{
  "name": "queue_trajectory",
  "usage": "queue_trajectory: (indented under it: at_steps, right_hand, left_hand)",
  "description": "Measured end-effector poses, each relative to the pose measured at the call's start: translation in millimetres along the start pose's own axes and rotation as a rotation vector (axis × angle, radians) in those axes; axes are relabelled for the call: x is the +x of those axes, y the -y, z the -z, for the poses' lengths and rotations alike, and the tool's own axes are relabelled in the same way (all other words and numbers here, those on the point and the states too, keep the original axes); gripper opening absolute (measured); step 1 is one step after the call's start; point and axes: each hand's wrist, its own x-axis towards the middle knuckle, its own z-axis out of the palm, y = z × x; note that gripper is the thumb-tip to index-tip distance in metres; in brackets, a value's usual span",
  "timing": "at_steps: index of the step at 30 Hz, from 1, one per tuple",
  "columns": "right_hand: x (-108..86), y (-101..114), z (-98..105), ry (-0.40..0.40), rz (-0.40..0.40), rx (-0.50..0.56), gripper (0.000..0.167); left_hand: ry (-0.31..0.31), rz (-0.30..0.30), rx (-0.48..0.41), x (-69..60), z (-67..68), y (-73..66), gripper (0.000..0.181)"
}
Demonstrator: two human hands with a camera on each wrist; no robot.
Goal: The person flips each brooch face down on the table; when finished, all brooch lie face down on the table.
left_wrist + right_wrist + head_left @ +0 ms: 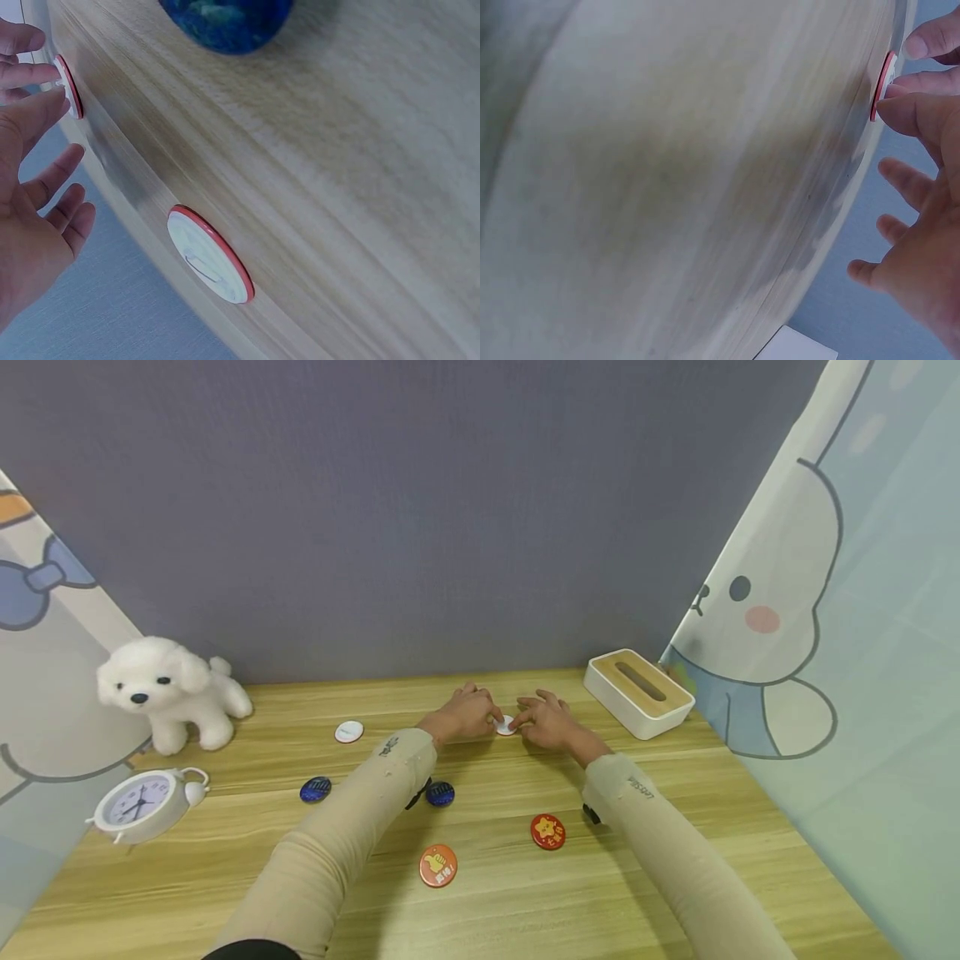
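L hand (467, 715): fingers were held apart, tip set at L edge of wht disc (506, 727) | R hand (547, 723): fingers spread, tip set at R edge | disc was seen btwn hands, twd back of table (517, 902)

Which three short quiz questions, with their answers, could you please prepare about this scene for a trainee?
1. True or false: in the head view, the white plush dog is left of the white box with a wood-coloured top.
2. How many dark blue round badges lie on the wood-grained table?
3. What lies between the fingertips of the left hand and the right hand?
A) an orange round badge
B) a white round badge with a red rim
C) a white alarm clock

Key: 1. True; 2. Two; 3. B
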Motion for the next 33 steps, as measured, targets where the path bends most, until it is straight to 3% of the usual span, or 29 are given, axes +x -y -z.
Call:
queue_trajectory:
  at_steps: [9, 16, 21, 26, 33]
  right_hand:
    - [-0.4, 2.7, -3.8, 0.013, 0.002, 0.004, 0.031]
    - [-5.5, -1.4, -7.9, -0.052, 0.03, 0.073, 0.028]
    - [-13.8, -1.0, -2.8, -0.113, 0.055, 0.121, 0.032]
    - [-20.2, 7.2, 4.6, -0.154, 0.117, 0.136, 0.036]
    - [-34.7, 36.7, 4.8, -0.101, 0.266, 0.096, 0.044]
  left_hand:
    - [0.0, 0.009, -0.021, -6.1, -2.4, 0.2, 0.029]
    - [-0.075, -0.005, -0.103, -13.5, 1.1, 9.1, 0.033]
    - [-0.1, -0.067, -0.103, -36.3, 15.3, 19.4, 0.035]
    - [-0.129, -0.068, -0.144, -69.6, 25.6, 27.2, 0.036]
    - [-0.165, -0.066, -0.171, -113.9, 19.4, 28.2, 0.036]
